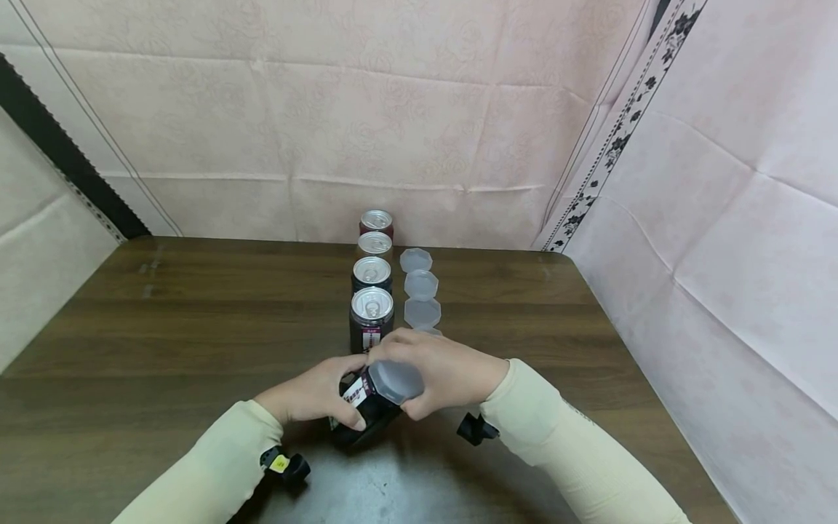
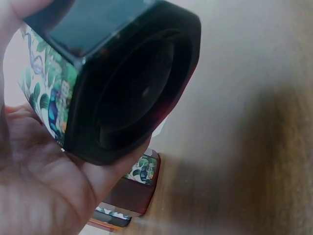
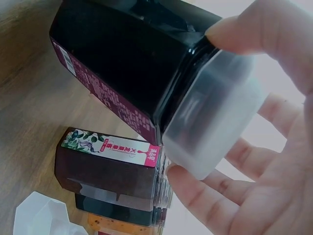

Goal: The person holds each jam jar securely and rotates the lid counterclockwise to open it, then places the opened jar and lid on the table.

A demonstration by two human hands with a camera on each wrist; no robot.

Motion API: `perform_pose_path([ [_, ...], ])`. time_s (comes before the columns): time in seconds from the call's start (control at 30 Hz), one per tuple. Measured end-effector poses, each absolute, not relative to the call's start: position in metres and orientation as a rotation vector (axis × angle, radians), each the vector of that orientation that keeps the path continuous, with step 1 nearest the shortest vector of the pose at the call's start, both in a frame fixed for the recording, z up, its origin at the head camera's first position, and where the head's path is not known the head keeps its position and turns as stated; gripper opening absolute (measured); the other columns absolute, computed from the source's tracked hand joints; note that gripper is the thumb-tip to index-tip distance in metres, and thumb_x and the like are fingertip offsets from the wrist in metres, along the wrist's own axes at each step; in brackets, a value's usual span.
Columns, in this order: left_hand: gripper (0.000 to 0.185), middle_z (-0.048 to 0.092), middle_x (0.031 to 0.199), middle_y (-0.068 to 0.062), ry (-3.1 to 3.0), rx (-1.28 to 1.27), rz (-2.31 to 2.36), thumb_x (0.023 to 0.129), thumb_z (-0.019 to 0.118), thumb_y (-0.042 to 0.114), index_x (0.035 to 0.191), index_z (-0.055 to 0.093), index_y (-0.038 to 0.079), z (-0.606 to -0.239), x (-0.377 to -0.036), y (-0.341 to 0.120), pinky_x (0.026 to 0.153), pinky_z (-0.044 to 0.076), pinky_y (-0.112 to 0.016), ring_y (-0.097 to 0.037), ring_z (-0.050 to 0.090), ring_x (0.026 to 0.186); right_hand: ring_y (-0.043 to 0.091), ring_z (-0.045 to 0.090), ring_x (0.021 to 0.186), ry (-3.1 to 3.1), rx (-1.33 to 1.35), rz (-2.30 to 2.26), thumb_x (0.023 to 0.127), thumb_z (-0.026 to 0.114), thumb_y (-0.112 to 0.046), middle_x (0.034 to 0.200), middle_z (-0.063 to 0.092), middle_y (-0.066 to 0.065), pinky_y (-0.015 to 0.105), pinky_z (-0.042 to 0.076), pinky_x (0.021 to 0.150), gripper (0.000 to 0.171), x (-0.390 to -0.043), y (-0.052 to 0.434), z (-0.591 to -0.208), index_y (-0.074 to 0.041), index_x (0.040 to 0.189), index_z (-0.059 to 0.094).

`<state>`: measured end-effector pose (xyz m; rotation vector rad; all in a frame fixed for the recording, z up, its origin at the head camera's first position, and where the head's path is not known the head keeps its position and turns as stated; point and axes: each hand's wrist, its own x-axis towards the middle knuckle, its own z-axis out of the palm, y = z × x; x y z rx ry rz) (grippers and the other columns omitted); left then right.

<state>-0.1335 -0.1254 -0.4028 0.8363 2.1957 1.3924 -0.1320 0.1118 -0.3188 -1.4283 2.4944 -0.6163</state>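
My left hand (image 1: 321,389) grips the body of a dark, six-sided jar (image 1: 374,416), tilted and held off the table. A frosted plastic cap (image 1: 396,381) covers the jar's top. Around this cap my right hand (image 1: 452,367) curls its fingers, with the thumb by the jar's shoulder in the right wrist view. In the left wrist view the jar's recessed black base (image 2: 142,93) faces the camera, and a leafy label (image 2: 51,88) shows on its side. Just beyond the hands stands a similar jar (image 1: 371,320) with a silver pull-tab top and no plastic cap.
Several pull-tab jars (image 1: 372,271) stand in a line running back toward the cloth backdrop (image 1: 380,124). To their right lies a line of loose frosted caps (image 1: 422,313), the nearest partly hidden by my right hand. All stand on a brown wooden table (image 1: 196,342).
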Motion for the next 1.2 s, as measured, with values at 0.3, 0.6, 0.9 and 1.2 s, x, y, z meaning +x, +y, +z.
perform_pose_path([
  [0.3, 0.07, 0.061, 0.105, -0.005, 2.204, 0.858, 1.344, 0.063, 0.079, 0.021, 0.125, 0.053, 0.004, -0.401, -0.135, -0.128, 0.076, 0.052, -0.028, -0.021, 0.057, 0.091, 0.01, 0.044, 0.114, 2.49, -1.447, -0.589, 0.069, 0.077, -0.011, 0.133, 0.049, -0.005, 0.027, 0.045, 0.088, 0.065, -0.13, 0.112, -0.317, -0.024, 0.129, 0.055],
  [0.6, 0.076, 0.061, 0.109, -0.006, 2.255, 0.806, 1.394, 0.062, 0.081, 0.022, 0.131, 0.051, 0.006, -0.403, -0.129, -0.124, 0.075, 0.053, -0.03, -0.022, 0.057, 0.092, 0.011, 0.042, 0.119, 2.448, -1.398, -0.643, 0.072, 0.079, -0.011, 0.138, 0.044, -0.005, 0.025, 0.045, 0.09, 0.071, -0.128, 0.115, -0.317, -0.024, 0.136, 0.051],
  [0.9, 0.09, 0.056, 0.117, -0.01, 2.459, 0.717, 1.342, 0.06, 0.083, 0.028, 0.138, 0.046, 0.002, -0.4, -0.121, -0.115, 0.077, 0.05, -0.032, -0.022, 0.053, 0.097, 0.013, 0.049, 0.11, 2.498, -1.226, -0.802, 0.075, 0.082, -0.028, 0.141, 0.039, -0.003, 0.024, 0.048, 0.085, 0.084, -0.128, 0.118, -0.319, -0.022, 0.147, 0.038],
  [1.2, 0.087, 0.055, 0.116, -0.008, 2.588, 0.677, 1.369, 0.058, 0.084, 0.029, 0.134, 0.051, 0.004, -0.401, -0.115, -0.107, 0.08, 0.048, -0.033, -0.019, 0.051, 0.096, 0.012, 0.052, 0.104, 2.569, -1.167, -0.812, 0.077, 0.08, -0.033, 0.138, 0.044, -0.001, 0.024, 0.051, 0.081, 0.08, -0.129, 0.12, -0.32, -0.024, 0.145, 0.04],
])
